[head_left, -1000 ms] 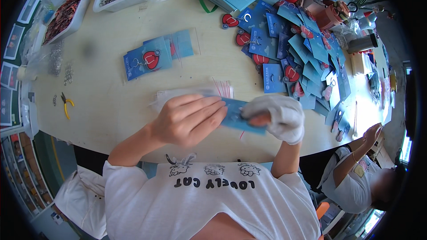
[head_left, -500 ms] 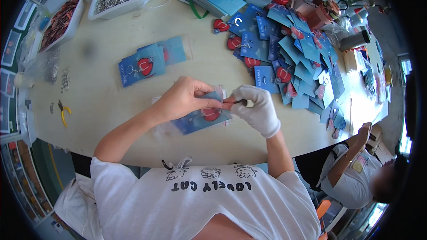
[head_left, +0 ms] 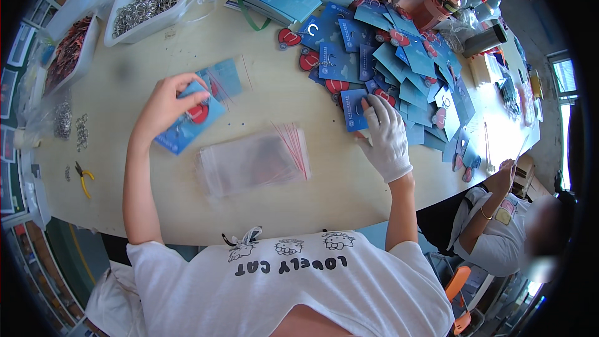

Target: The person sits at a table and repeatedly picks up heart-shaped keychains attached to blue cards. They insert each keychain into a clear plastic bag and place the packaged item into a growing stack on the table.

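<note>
The person's bare left hand (head_left: 167, 101) pinches a blue backing card (head_left: 191, 130) bearing a red keychain between thumb and fingers; the card is tilted, partly overlapping a bagged card (head_left: 228, 79) on the tabletop (head_left: 181, 212). Blur hides whether the held card has its own sleeve. A light grip near the edge should keep it from creasing and the keychain from skewing.

The white-gloved right hand (head_left: 385, 140) rests bent fingertips on another blue card (head_left: 353, 112) at the near edge of the card heap (head_left: 412, 93); whether it grips cannot be told. Drawing that card outward, flat, would best avoid snagging neighbouring keyrings. Clear plastic bags (head_left: 249, 162) lie between the hands, their red-lined ends fanned rightward.
</note>
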Tool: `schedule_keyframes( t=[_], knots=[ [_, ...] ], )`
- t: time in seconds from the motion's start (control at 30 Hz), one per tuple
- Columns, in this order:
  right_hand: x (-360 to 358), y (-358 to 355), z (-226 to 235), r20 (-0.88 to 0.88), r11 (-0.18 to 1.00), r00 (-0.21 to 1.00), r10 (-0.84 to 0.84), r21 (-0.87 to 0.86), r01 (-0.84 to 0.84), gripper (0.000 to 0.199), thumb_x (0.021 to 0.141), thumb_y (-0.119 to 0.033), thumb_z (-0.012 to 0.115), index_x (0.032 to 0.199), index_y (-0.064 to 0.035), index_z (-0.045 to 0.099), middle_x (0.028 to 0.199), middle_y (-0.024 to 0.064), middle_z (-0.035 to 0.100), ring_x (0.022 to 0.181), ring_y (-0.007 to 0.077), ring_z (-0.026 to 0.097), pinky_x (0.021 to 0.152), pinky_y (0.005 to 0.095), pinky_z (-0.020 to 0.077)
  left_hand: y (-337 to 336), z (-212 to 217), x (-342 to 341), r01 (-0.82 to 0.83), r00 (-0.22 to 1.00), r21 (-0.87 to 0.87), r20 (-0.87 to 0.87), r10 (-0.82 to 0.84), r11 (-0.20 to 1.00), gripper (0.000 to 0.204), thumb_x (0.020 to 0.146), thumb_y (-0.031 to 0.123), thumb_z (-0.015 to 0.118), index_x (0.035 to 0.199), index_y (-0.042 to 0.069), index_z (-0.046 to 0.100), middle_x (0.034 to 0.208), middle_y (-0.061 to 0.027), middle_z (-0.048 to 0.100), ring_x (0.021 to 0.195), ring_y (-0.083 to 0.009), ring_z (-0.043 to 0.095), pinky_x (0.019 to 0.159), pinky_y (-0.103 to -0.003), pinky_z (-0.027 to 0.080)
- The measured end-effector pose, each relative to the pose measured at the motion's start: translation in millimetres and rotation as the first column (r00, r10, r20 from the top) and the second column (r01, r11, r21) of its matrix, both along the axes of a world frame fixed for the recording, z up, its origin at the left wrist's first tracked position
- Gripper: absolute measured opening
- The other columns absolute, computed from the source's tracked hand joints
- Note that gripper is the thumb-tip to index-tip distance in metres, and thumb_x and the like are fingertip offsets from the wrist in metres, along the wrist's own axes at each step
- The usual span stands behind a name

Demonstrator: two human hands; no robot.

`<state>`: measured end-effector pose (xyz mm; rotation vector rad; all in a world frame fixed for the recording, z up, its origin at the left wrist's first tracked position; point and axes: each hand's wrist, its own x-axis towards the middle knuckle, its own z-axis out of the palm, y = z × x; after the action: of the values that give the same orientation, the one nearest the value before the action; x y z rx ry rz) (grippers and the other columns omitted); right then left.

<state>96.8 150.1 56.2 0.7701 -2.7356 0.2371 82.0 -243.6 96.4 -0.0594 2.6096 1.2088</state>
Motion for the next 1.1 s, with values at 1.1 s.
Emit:
schedule_keyframes(
  t=[1.1],
  knots=[
    [-14, -54, -20, 0.407, 0.207, 0.781, 0.473, -0.914, 0.35, 0.072, 0.088, -0.019, 0.067, 0.145, -0.0034, 0.026, 0.135, 0.0149, 0.043, 0.113, 0.0212, 0.051, 0.089, 0.032, 0.0453, 117, -9, -31, 0.073, 0.977, 0.531, -0.21, 0.047, 0.844, 0.02, 0.089, 0.018, 0.066, 0.093, -0.002, 0.068, 0.076, -0.0016, 0.065, 0.066, -0.0067, 0.058, 0.061, -0.024, 0.047]
  ],
)
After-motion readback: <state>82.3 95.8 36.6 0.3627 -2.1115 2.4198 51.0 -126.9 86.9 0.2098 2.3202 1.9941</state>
